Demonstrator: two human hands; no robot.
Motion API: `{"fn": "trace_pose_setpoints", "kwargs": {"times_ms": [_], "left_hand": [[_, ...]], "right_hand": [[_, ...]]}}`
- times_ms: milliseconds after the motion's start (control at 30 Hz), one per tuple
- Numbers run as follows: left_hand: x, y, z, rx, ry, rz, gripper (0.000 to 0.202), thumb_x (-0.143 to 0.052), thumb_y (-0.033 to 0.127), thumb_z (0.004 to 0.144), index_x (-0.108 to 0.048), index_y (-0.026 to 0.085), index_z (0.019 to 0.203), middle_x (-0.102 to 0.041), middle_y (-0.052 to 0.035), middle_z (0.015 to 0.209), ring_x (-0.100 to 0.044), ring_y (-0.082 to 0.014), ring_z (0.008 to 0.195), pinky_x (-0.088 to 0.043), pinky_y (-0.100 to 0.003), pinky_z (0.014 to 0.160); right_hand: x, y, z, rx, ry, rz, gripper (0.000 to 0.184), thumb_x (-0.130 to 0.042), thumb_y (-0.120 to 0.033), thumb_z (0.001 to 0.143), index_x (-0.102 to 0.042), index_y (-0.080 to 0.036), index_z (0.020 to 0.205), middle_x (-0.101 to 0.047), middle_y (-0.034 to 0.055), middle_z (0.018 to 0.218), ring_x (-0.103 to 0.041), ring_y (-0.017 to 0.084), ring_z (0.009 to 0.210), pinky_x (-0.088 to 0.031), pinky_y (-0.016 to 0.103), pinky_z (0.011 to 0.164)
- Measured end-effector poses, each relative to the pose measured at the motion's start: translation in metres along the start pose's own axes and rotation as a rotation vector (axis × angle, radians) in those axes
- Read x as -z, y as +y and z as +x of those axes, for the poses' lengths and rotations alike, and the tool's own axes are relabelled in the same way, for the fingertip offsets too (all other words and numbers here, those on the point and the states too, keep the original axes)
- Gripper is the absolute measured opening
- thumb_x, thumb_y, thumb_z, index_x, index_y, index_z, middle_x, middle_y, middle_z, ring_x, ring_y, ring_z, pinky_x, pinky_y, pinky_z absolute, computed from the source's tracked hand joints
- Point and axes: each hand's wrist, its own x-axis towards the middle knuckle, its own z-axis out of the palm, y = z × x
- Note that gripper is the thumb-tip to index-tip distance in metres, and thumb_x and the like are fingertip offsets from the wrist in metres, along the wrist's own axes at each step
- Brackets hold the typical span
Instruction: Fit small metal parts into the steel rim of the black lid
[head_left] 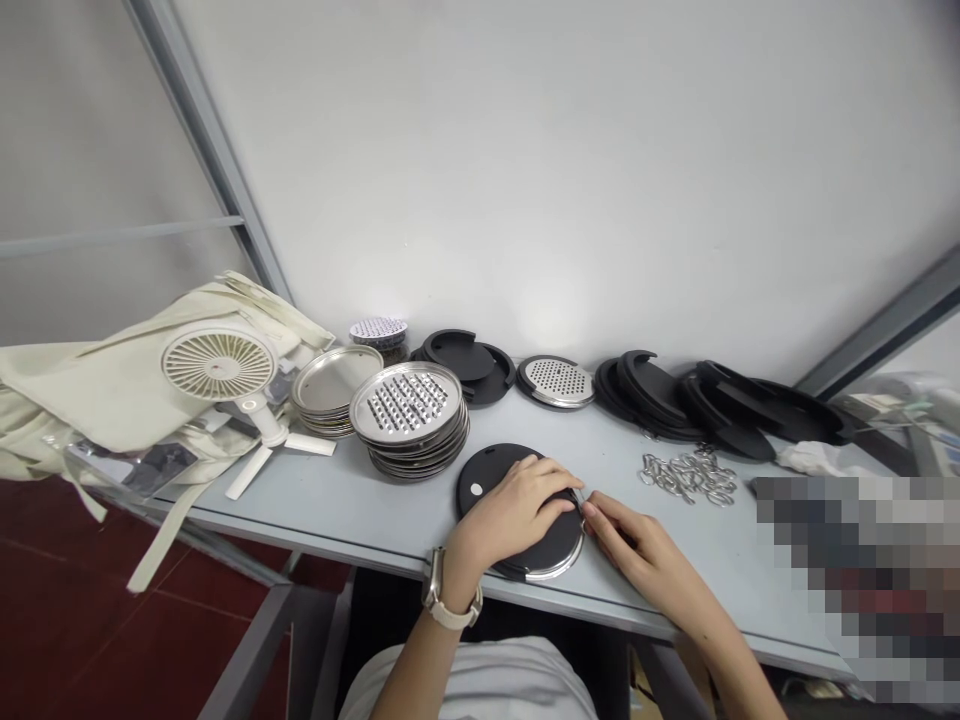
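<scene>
A round black grater case [495, 465] lies flat near the table's front edge, with a shiny metal rim along its lower right and a white dot at its left. Across its top lies my left hand [521, 505], the fingers and thumb closing at the right edge of the case. At that same edge my right hand [634, 545] pinches a small metal piece that looks like a clip, mostly hidden by the fingertips. A pile of metal clips [688, 476] sits to the right, beyond my right hand.
Stacked grater plates [409, 405] and plain metal discs [336, 380] stand left. Black cases [652, 390] line the wall, beside an assembled grater [559, 381]. A white fan [219, 365] and a cream bag [112, 385] occupy the left end. A blurred patch covers the right.
</scene>
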Motion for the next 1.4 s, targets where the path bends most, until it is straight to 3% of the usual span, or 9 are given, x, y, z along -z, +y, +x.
{"fn": "trace_pose_setpoints", "kwargs": {"times_ms": [167, 600, 1400], "left_hand": [[-0.0001, 0.0001, -0.0003, -0.001, 0.000, 0.004, 0.028, -0.047, 0.019, 0.095, -0.058, 0.022, 0.119, -0.061, -0.0035, 0.117, -0.051, -0.0194, 0.110, -0.040, -0.035, 0.100], [0.0000, -0.0002, -0.0002, -0.011, -0.014, 0.047, 0.028, -0.045, 0.021, 0.096, -0.058, 0.023, 0.120, -0.060, -0.0044, 0.117, -0.050, -0.0195, 0.110, -0.040, -0.036, 0.100], [-0.0001, -0.0022, -0.0003, -0.028, -0.023, 0.042, 0.029, -0.045, 0.021, 0.096, -0.057, 0.025, 0.122, -0.059, -0.0033, 0.117, -0.049, -0.0185, 0.109, -0.040, -0.035, 0.100]], "right_hand": [[-0.0001, 0.0004, -0.0001, -0.010, -0.001, -0.016, 0.032, -0.038, -0.040, 0.098, -0.052, -0.020, 0.078, -0.052, -0.0033, 0.066, -0.048, 0.014, 0.062, -0.038, 0.022, 0.057], [-0.0005, 0.0019, -0.0005, -0.004, -0.003, -0.084, 0.035, -0.034, -0.042, 0.099, -0.054, -0.020, 0.080, -0.059, -0.0016, 0.067, -0.052, 0.016, 0.061, -0.041, 0.023, 0.059], [-0.0018, 0.0049, 0.0010, -0.021, -0.060, -0.114, 0.040, -0.032, -0.043, 0.099, -0.057, -0.018, 0.079, -0.056, -0.0011, 0.069, -0.050, 0.016, 0.066, -0.039, 0.023, 0.062]]}}
